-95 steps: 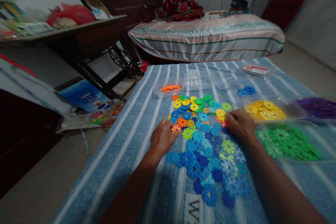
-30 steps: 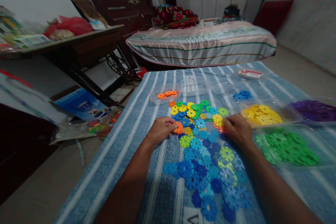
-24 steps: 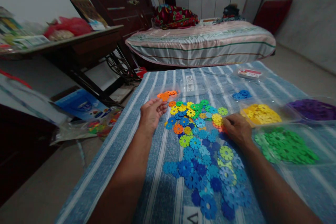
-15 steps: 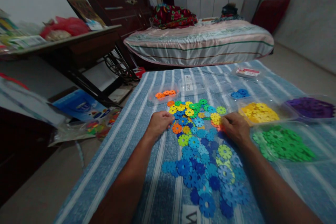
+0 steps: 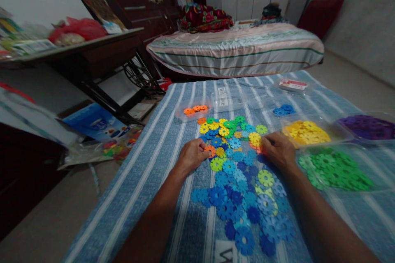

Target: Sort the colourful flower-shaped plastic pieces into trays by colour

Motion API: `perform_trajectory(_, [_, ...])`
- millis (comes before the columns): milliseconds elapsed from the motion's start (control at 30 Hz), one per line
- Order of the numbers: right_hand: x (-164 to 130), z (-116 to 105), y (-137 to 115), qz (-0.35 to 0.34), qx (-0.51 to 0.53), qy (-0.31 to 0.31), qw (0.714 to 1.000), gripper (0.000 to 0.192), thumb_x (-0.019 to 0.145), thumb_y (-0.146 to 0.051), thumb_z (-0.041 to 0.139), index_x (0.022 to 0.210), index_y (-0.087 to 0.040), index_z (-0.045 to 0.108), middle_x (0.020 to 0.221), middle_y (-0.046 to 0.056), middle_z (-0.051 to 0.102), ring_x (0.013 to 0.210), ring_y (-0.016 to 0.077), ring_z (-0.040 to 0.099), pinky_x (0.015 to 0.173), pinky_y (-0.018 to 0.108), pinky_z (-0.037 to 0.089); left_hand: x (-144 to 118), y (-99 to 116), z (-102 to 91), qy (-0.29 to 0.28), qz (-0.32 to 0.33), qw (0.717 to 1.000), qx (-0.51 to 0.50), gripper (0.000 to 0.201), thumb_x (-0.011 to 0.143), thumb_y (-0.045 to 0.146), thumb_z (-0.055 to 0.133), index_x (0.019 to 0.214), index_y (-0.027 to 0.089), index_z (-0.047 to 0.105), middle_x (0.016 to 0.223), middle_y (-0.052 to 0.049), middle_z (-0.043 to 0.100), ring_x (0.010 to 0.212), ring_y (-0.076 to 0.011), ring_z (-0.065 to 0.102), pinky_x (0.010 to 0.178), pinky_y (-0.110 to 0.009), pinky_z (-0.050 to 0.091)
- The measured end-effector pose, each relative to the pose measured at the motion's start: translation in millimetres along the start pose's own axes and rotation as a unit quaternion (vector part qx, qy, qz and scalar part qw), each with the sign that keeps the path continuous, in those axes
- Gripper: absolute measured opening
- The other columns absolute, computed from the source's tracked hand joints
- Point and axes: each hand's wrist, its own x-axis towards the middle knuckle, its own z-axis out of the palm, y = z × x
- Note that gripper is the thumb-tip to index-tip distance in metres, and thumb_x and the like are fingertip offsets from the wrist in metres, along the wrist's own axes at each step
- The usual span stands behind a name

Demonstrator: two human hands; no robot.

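Lying under the left hand (image 5: 191, 155) fingers (image 5: 204, 153), an orange disc (image 5: 211, 149).

We have open striped cloth (image 5: 148, 181) to the left of the disc pile (image 5: 237, 172), free for our hands. On the right, the green tray (image 5: 336, 168), yellow tray (image 5: 305, 131) and purple tray (image 5: 367, 127) crowd the edge; the orange tray (image 5: 193, 111) blocks ahead.

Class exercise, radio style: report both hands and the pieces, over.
Left hand pinching orange disc. Right hand resting on the mixed pile, grip unclear. Sorted trays alongside, nothing blocking.
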Motion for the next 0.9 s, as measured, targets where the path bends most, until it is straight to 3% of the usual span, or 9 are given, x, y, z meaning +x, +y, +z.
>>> perform_trajectory(100, [-0.3, -0.2, -0.8, 0.007, 0.003, 0.002, 1.0, 0.034, 0.08, -0.039, 0.045, 0.069, -0.019, 0.069, 0.074, 0.006, 0.065, 0.074, 0.0202, 0.056, 0.067, 0.032, 0.038, -0.4, -0.7, 1.0, -0.005, -0.013, 0.996, -0.09, 0.015, 0.058, 0.022, 0.069, 0.059, 0.018, 0.054, 0.052, 0.007, 0.049, 0.051, -0.0096, 0.045, 0.05, -0.022, 0.03])
perform_trajectory(233, [-0.8, -0.5, -1.2, 0.013, 0.008, 0.0, 1.0, 0.034, 0.08, -0.04, 0.045, 0.07, -0.02, 0.07, 0.075, 0.005, 0.066, 0.074, 0.02, 0.057, 0.067, 0.031, 0.039, -3.6, -0.1, -2.2, -0.062, -0.034, 0.98, -0.188, 0.019, 0.059, 0.026, 0.069, 0.058, 0.018, 0.052, 0.047, 0.007, 0.049, 0.044, -0.0078, 0.044, 0.046, -0.02, 0.03])
perform_trajectory(467, [-0.2, 0.4, -0.3, 0.004, -0.001, 0.004, 1.0, 0.035, 0.081, -0.04, 0.045, 0.07, -0.019, 0.071, 0.075, 0.006, 0.067, 0.075, 0.0204, 0.058, 0.069, 0.032, 0.039, -0.6, 4.5, -15.1, -0.108, -0.087, 0.957, -0.256, 0.023, 0.059, 0.028, 0.074, 0.062, 0.017, 0.055, 0.045, 0.003, 0.057, 0.039, -0.0086, 0.048, 0.039, -0.018, 0.032])
perform_trajectory(567, [-0.4, 0.5, -0.3, 0.001, 0.007, 0.006, 1.0, 0.034, 0.081, -0.039, 0.045, 0.069, -0.019, 0.07, 0.075, 0.006, 0.066, 0.075, 0.0202, 0.058, 0.069, 0.032, 0.04, 14.3, 18.0, -29.3, -0.033, -0.086, 0.941, -0.326, 0.023, 0.058, 0.027, 0.076, 0.064, 0.016, 0.057, 0.047, 0.002, 0.058, 0.04, -0.008, 0.049, 0.04, -0.017, 0.035])
perform_trajectory(667, [-0.8, 0.3, -0.5, 0.002, 0.004, 0.004, 1.0, 0.033, 0.081, -0.038, 0.045, 0.07, -0.02, 0.07, 0.075, 0.006, 0.066, 0.075, 0.0207, 0.057, 0.069, 0.033, 0.04, 30.4, 33.0, -44.5, 0.079, -0.082, 0.88, -0.461, 0.021, 0.061, 0.025, 0.074, 0.073, 0.014, 0.059, 0.059, -0.001, 0.065, 0.05, -0.0088, 0.057, 0.049, -0.019, 0.045])
perform_trajectory(733, [-0.9, 0.4, -0.4, 0.002, 0.001, 0.0, 1.0, 0.033, 0.081, -0.038, 0.045, 0.07, -0.02, 0.07, 0.075, 0.006, 0.066, 0.075, 0.0212, 0.057, 0.069, 0.033, 0.04, 35.7, 37.7, -48.7, 0.111, -0.092, 0.855, -0.499, 0.022, 0.063, 0.025, 0.072, 0.077, 0.014, 0.059, 0.068, -0.004, 0.069, 0.056, -0.01, 0.06, 0.053, -0.02, 0.047])
perform_trajectory(800, [-0.7, 0.7, -0.2, 0.002, 0.002, -0.001, 1.0, 0.033, 0.082, -0.038, 0.045, 0.07, -0.02, 0.07, 0.076, 0.006, 0.066, 0.076, 0.0215, 0.057, 0.069, 0.034, 0.041, 35.2, 34.8, -45.0, 0.117, -0.102, 0.874, -0.461, 0.023, 0.062, 0.027, 0.072, 0.077, 0.014, 0.059, 0.068, -0.003, 0.068, 0.057, -0.011, 0.061, 0.053, -0.021, 0.047])
perform_trajectory(900, [-0.4, 1.0, 0.1, -0.001, 0.011, 0.006, 1.0, 0.032, 0.081, -0.038, 0.046, 0.069, -0.02, 0.069, 0.075, 0.006, 0.066, 0.076, 0.0214, 0.058, 0.071, 0.034, 0.041, 27.2, 17.6, -29.5, 0.132, -0.092, 0.934, -0.32, 0.02, 0.064, 0.032, 0.069, 0.072, 0.015, 0.061, 0.063, 0.0, 0.065, 0.058, -0.013, 0.06, 0.054, -0.023, 0.045])
